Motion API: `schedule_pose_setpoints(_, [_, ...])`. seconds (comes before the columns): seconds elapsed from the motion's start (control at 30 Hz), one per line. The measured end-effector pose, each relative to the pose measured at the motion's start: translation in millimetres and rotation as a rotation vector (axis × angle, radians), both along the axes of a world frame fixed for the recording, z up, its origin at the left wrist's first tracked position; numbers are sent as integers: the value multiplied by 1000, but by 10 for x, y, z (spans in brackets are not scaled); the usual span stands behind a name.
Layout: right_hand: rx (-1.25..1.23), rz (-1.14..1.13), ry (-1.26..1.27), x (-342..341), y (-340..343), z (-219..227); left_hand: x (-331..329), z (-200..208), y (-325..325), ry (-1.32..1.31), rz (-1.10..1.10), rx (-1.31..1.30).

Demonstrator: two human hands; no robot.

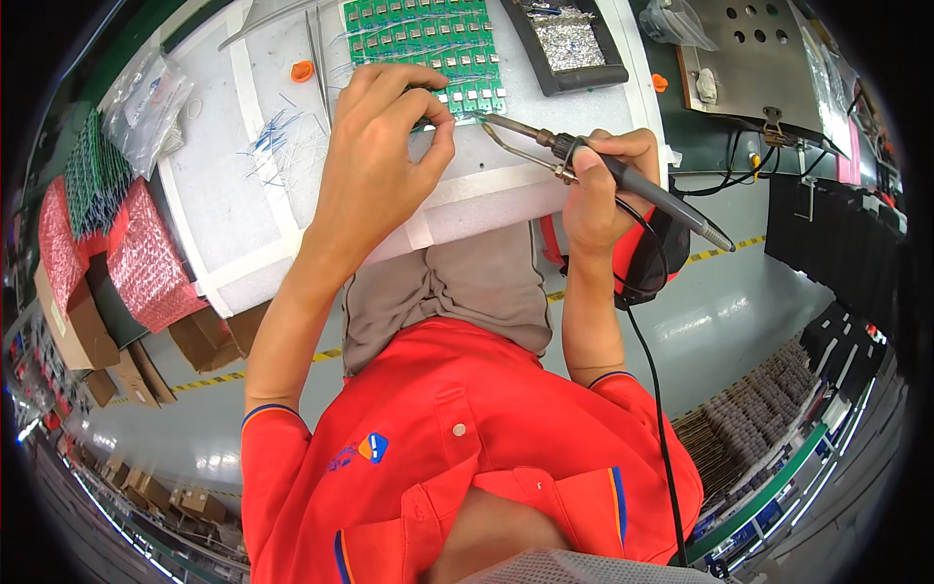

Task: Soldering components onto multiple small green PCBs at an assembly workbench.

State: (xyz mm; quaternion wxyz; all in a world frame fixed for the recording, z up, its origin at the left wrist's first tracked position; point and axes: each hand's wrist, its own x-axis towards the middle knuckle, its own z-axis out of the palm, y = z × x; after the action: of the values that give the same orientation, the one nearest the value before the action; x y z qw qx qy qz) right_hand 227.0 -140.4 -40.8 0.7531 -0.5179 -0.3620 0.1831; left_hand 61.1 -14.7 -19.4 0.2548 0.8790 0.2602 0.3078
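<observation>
My right hand point(608, 190) is wrapped round a soldering iron point(652, 193) with a thin metal feed tube point(520, 151) fixed beside its shaft. The iron's tip reaches the near edge of a green circuit board panel point(472, 60), which carries rows of small silver parts with thin blue and white wires across them. Bent over that panel's near left corner is my left hand point(384, 136), its fingers curled together close to the tip. What they pinch is too small to make out. Tweezers point(317, 68) lie left of the panel, beside an orange ring-shaped piece point(303, 71).
Loose blue and white wires point(277, 141) lie on the white foam work surface point(209, 209). A black tray of crumpled metal wool point(569, 49) stands at the back right. Plastic bags point(146, 107) and pink bubble wrap point(151, 258) are at left. The iron's black cable point(654, 389) hangs down beside me.
</observation>
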Motion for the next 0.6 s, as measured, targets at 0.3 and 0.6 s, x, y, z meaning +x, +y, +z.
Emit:
schedule_pose_setpoints(0.3, [-81,-78,-14,-23,-12,68,-24,62,10,0,-9,-69])
schedule_pose_setpoints(0.6, [-35,-190,17,-18,19,37,44,134,5,-20,-35,9])
